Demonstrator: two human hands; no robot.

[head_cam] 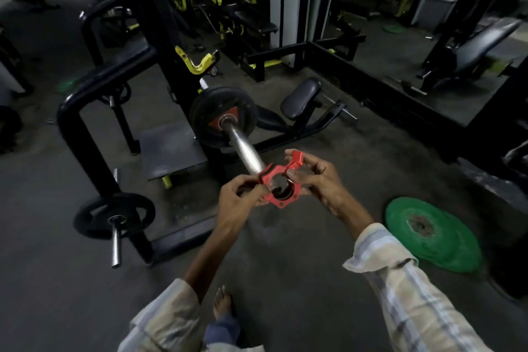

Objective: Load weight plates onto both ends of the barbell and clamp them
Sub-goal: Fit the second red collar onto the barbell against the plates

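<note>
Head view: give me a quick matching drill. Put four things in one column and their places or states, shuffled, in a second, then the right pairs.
Things:
1. red plastic barbell collar clamp
2. black round weight plate with a red triangle mark
3. green round weight plates
4. smaller black spoked weight plate

Places or states:
A. lying flat on the floor at the right
B. on a short storage peg of the black rack, lower left
C. held in both hands at the tip of the steel barbell sleeve, lever raised
D. already loaded on the barbell, far up the sleeve

Pairs: 1-C, 2-D, 3-A, 4-B
</note>
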